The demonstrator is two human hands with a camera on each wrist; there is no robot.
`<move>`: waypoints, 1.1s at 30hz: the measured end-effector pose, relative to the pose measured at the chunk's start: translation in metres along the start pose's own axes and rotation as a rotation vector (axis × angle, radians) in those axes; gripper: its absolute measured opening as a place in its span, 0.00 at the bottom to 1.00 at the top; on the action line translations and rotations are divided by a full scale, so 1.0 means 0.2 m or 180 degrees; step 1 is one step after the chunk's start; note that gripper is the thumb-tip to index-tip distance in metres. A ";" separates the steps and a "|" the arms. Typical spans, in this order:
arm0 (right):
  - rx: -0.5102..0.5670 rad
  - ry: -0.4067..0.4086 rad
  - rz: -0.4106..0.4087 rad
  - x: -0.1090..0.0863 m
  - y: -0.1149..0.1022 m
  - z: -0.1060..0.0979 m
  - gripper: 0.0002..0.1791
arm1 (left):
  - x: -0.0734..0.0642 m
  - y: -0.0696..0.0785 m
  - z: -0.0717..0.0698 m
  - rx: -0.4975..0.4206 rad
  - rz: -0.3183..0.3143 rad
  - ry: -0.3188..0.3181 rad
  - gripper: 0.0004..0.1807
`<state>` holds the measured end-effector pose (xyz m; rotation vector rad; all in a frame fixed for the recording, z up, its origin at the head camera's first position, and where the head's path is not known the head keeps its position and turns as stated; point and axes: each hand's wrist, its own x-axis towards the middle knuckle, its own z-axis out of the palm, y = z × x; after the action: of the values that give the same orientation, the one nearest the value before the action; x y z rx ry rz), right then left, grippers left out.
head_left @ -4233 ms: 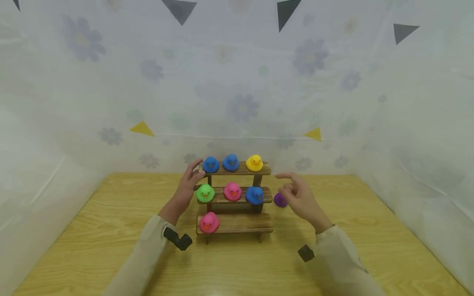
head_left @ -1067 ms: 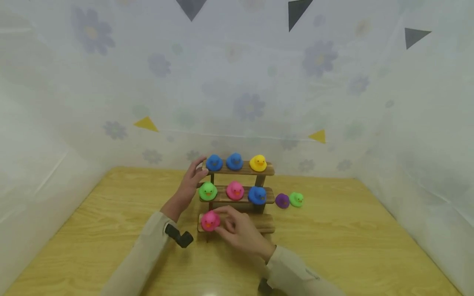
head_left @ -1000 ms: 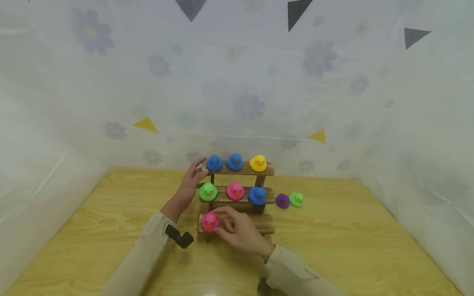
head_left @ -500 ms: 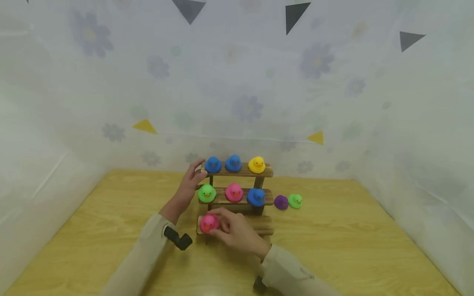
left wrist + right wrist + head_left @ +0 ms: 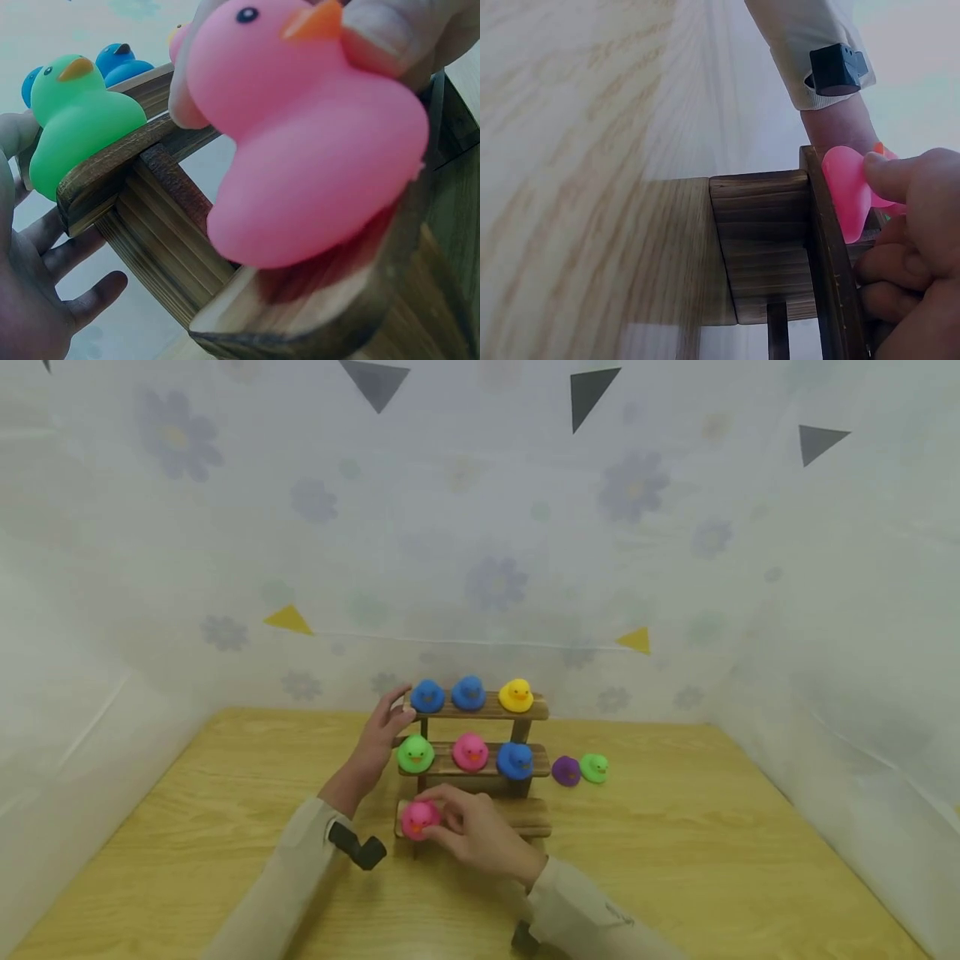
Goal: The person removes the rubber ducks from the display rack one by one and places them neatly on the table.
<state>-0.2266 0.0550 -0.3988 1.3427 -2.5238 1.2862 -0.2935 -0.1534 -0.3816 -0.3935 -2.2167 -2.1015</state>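
A small three-tier wooden display stand (image 5: pixel 525 817) holds rubber ducks. My right hand (image 5: pixel 483 835) pinches a pink rubber duck (image 5: pixel 419 820) between thumb and forefinger at the left end of the bottom shelf. In the left wrist view the pink duck (image 5: pixel 300 150) fills the middle, its base at the shelf surface. My left hand (image 5: pixel 372 747) grips the left end of the top shelf by thumb and forefinger, beside a blue duck (image 5: pixel 427 697); its other fingers spread near the green duck (image 5: pixel 82 120) in the left wrist view.
On the top shelf sit another blue duck (image 5: pixel 468 693) and a yellow duck (image 5: pixel 516 695). The middle shelf bears a pink duck (image 5: pixel 470 752) and a blue duck (image 5: pixel 515 762). A purple duck (image 5: pixel 566 771) and a green duck (image 5: pixel 595 768) rest on the table right of the stand.
From beside the purple duck, my right hand has moved left to the bottom-shelf pink duck. Over the last second its fingers have slid farther around that duck. The left hand has kept its place.
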 end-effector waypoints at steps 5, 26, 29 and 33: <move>0.0071 -0.0013 -0.0045 -0.01 0.01 -0.01 0.17 | 0.00 0.00 0.00 -0.0018 -0.0017 -0.0030 0.30; 0.0171 -0.0047 -0.0090 -0.06 0.04 -0.03 0.17 | -0.01 -0.01 0.01 0.0044 -0.0038 -0.0061 0.30; 0.0148 -0.0010 -0.0196 -0.07 0.05 -0.03 0.17 | -0.01 -0.01 0.01 0.0037 -0.0038 -0.0036 0.31; 0.0184 0.0041 -0.0236 -0.07 0.00 -0.06 0.16 | 0.00 -0.01 0.00 0.0040 -0.0036 -0.0023 0.30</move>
<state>-0.2213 0.0736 -0.3952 1.4195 -2.4215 1.3592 -0.2948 -0.1537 -0.3837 -0.3895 -2.2401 -2.0939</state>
